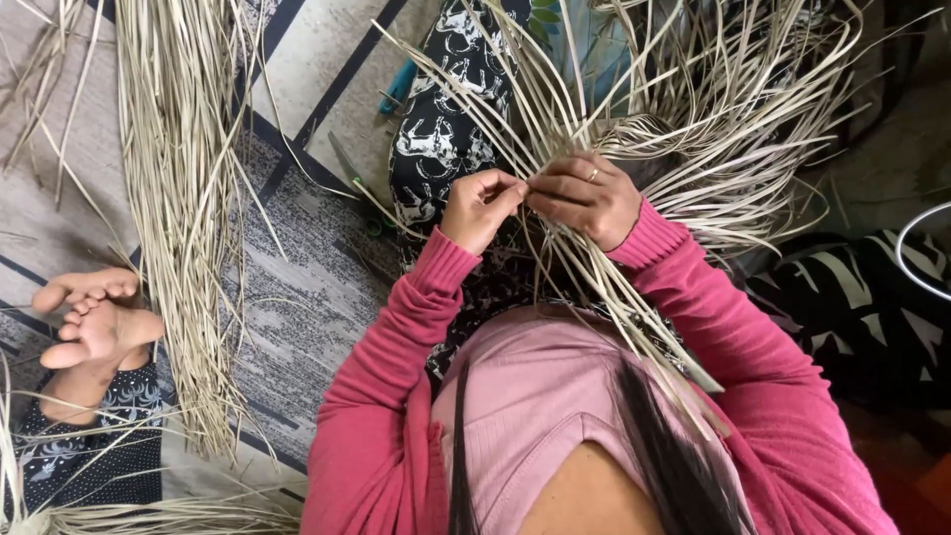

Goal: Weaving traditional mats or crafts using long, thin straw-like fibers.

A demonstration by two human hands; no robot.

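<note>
Straw strips (634, 129), pale flat dried ones, are the whole deal here, a half-woven tangle sitting on the black-and-white print fabric (441, 139) over the lap, w/ loose ends fanning up and out to the right and a few long ones trailing back toward the pink top. Both hands meet right at the woven center: left hand (482, 208) is pinched closed on a strip end, thumb and forefinger tight, and right hand (586, 201) (ring on one finger) is curled closed over the neighbouring strips, pressing them down just beside that pinch. Imo the main risk is the pinched strip slipping or cracking. This stuff looks dry and stiff, so a sharp fold or a hard tug prob snaps it at the bend. Second thing: if the right hand eases off, the crossed strips under it could spring apart and the weave loosens, bc nothing else is pinning them. Also so many free ends cross near the fingers that grabbing the wrong one seems easy, which would mess up the pattern. Left of the lap fabric there's a big loose bundle of spare straw (183, 198) lying on the patterned mat (307, 297), and a green-handled tool (369, 193), scissors i think but half hidden, just beside the fabric edge. Another person's bare feet (89, 317) rest further left past the bundle, well apart from the work, so no real snag risk there.
</note>
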